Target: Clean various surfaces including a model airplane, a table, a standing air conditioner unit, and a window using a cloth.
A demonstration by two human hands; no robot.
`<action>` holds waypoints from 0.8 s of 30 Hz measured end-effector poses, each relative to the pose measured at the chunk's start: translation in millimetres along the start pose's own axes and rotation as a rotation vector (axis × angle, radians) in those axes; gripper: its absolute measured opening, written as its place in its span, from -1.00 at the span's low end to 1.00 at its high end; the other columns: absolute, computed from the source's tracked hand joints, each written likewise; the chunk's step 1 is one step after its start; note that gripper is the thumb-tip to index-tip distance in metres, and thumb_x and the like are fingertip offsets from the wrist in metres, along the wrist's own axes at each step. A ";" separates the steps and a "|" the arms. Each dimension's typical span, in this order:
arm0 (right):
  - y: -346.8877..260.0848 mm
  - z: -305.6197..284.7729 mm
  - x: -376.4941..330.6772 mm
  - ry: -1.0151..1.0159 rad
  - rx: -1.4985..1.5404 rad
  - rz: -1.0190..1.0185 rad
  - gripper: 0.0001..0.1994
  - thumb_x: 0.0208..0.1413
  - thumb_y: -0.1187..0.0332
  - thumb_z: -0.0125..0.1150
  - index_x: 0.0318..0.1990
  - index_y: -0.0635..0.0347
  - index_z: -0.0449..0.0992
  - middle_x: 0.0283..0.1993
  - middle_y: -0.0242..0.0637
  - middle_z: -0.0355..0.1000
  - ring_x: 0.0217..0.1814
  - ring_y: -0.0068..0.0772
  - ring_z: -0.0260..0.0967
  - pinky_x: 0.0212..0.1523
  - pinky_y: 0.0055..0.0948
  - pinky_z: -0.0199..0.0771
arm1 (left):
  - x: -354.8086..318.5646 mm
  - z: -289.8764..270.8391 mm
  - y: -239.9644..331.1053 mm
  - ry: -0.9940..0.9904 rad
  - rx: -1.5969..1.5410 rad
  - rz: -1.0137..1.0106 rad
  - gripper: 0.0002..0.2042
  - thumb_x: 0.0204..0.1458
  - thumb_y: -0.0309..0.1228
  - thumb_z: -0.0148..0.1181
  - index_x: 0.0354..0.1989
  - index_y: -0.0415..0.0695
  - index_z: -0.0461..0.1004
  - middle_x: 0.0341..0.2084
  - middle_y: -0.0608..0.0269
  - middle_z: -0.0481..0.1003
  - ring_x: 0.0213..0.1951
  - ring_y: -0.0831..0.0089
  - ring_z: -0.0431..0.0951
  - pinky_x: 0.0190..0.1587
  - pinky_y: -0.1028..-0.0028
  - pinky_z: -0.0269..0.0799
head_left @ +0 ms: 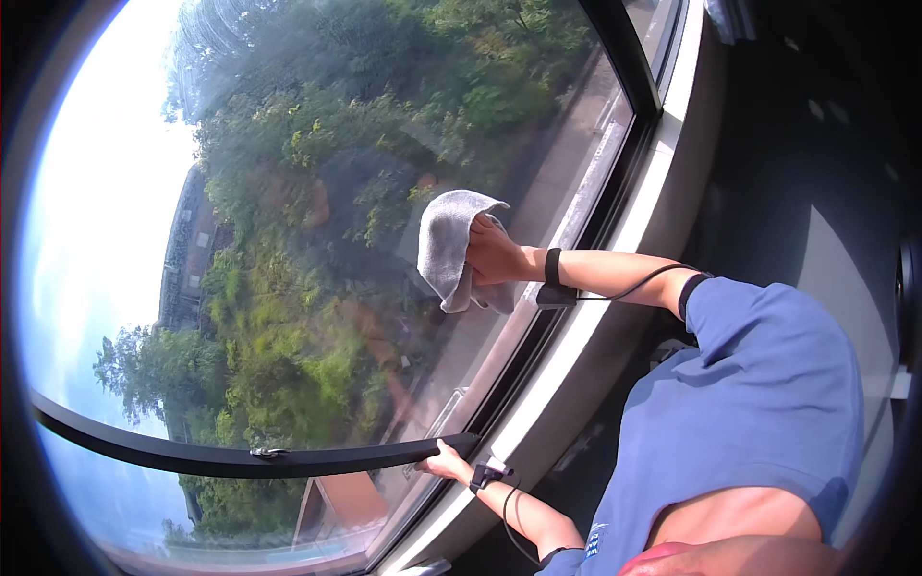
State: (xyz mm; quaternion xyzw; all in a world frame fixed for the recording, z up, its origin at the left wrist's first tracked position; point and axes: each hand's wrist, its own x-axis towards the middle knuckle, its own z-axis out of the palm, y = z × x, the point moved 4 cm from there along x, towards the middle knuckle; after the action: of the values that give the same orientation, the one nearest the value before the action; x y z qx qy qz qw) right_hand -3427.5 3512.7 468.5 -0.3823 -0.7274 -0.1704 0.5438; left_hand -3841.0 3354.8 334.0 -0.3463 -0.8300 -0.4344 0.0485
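Observation:
My right hand is closed on a grey cloth, pressing it against the large window pane. The cloth folds up around the fingers and part of it hangs below them. A black band circles this wrist, with a small dark box and a cable on it. My left hand grips the dark window frame bar close to the sill, its thumb lying over the bar. This wrist carries a dark strapped device with a cable. Some fingers of both hands are hidden.
A metal latch sits on the bar. A pale curved sill runs along the window's base. Faint smears show on the glass near the top left. Trees and a paved path lie outside. The dark floor is to the right.

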 end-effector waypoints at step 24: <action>-125.2 30.4 67.3 -0.237 0.066 -0.252 -0.48 -0.22 0.03 0.12 -0.06 0.08 0.42 0.19 -0.24 0.22 0.37 -0.15 -0.09 0.39 -0.08 -0.41 | -6.5 -2.7 13.1 0.033 -0.016 -0.069 -0.34 -0.35 -0.50 0.41 -0.03 -0.34 0.16 -0.21 -0.15 0.44 -0.19 -0.03 0.48 -0.05 0.18 0.37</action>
State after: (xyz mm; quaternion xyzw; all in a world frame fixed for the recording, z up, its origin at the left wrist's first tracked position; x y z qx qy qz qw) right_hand -3548.2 3476.4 540.9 -0.2875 -0.8338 -0.1671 0.4407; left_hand -3828.6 3354.3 342.2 -0.3109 -0.8370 -0.4482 0.0443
